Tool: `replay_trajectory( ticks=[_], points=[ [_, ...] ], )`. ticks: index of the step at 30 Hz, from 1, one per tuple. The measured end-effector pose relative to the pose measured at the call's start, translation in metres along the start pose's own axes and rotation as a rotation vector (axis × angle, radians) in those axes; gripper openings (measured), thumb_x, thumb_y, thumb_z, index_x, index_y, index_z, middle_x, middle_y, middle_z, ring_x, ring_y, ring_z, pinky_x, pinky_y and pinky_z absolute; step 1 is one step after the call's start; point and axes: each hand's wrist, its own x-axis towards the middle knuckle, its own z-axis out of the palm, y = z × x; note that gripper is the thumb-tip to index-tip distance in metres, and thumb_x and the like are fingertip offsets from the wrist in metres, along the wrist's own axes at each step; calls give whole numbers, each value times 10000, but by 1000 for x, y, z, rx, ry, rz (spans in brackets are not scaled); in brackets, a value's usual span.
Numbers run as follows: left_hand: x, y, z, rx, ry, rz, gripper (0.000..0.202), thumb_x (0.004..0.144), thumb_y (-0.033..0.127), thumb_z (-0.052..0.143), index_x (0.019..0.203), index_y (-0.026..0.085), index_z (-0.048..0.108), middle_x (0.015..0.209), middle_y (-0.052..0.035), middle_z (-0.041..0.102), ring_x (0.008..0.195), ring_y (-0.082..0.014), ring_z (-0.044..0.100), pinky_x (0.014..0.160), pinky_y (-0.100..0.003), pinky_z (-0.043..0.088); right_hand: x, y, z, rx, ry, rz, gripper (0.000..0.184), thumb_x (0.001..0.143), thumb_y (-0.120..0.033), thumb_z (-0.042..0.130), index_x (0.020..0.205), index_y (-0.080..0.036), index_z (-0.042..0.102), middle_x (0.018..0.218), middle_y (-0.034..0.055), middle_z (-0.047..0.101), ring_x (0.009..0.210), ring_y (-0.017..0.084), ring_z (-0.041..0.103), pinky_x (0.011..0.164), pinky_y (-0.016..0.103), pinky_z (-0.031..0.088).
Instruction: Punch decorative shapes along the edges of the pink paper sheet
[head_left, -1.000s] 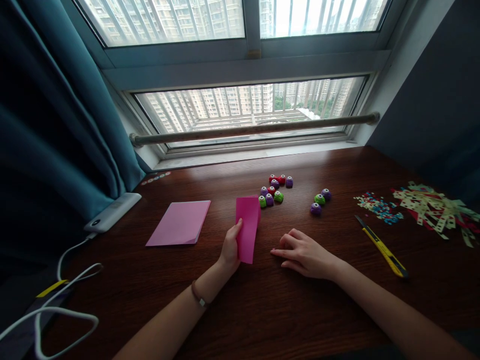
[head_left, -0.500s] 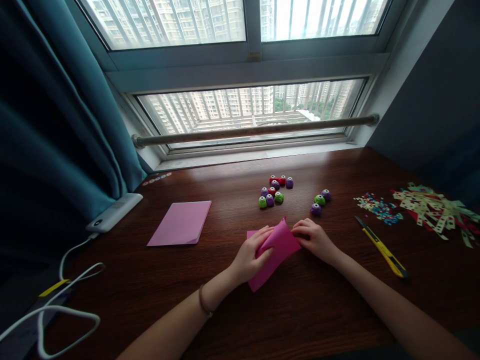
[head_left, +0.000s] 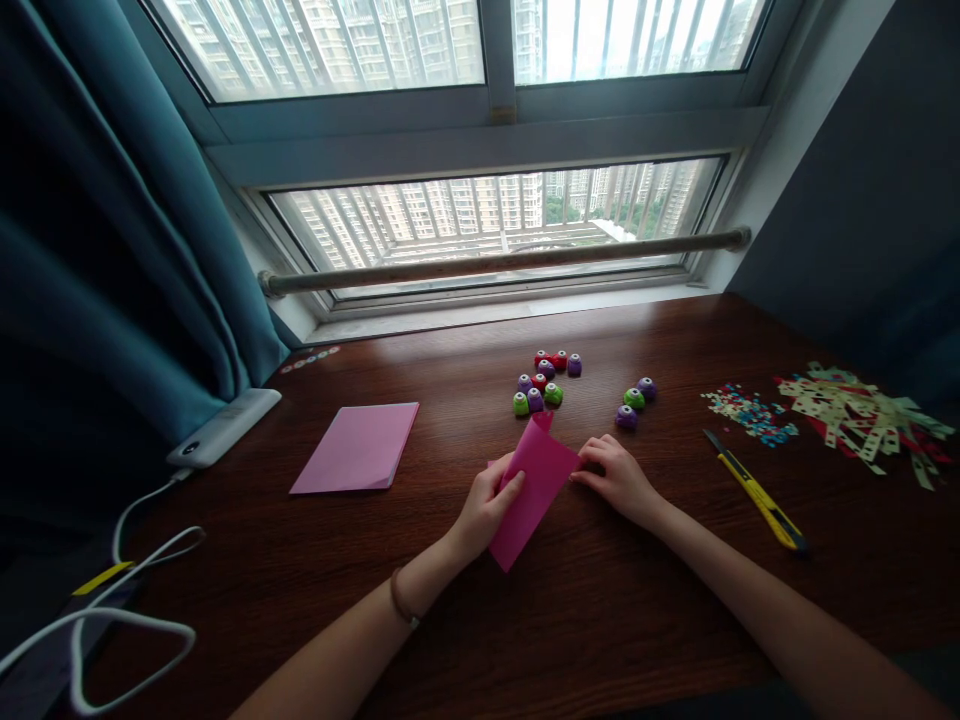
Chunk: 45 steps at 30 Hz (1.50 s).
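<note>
A bright pink sheet of paper, folded over and tilted up off the table, is held between the thumb and fingers of my left hand. Its upper end curls near several small beads with eye-like tops. At the paper's right corner, the fingertips of my right hand are pinched together on the edge. A stack of lighter pink paper lies flat to the left. Just beyond the paper is a group of red, purple and green beads, and a smaller group sits further right.
To the right lies a yellow utility knife, blade end pointing away. Behind it are small coloured bits and a heap of cut paper strips. A white power bank with a cable is at the left, beside the curtain.
The pink sheet has turned more upright and its top has shifted left. My left thumb now lies along its front face, while my right hand stays at the right corner.
</note>
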Motion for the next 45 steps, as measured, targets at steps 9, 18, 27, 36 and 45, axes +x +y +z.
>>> replay_trajectory(
  ticks=[9,18,27,36,45],
  points=[
    [-1,-4,0,-10,-12,-8,380,901,409,466,1155,144,563,1002,-63,622,842,-215,543,738,-286,410,-2,2,-7,28,14,0,154,754,-349,612,719,-199,612,799,-4,586,791,107,475,723,243,393],
    [-1,-5,0,7,0,-14,389,890,420,484,1152,145,570,1051,-73,607,909,-236,528,763,-294,403,-4,-1,3,-50,-39,-27,105,749,-316,622,702,-222,624,809,-18,609,828,126,444,767,269,380],
    [-1,-4,1,1,-13,-13,392,895,424,469,1161,151,562,1051,-73,608,903,-236,537,756,-296,413,-3,1,-7,-19,12,-22,166,808,-327,543,725,-187,578,816,3,568,807,104,471,735,245,392],
    [-1,-2,1,12,-16,-13,404,894,432,465,1158,144,565,1027,-78,606,875,-232,532,762,-310,416,-3,2,0,-68,-65,-76,107,763,-317,604,742,-215,626,837,0,598,841,126,450,776,270,389],
    [-1,-1,0,28,-13,-9,418,889,449,465,1162,149,564,1045,-79,603,906,-243,539,777,-312,417,-2,4,-7,-59,-29,-77,174,823,-326,516,748,-183,581,828,22,571,818,117,461,748,263,399]
  ],
)
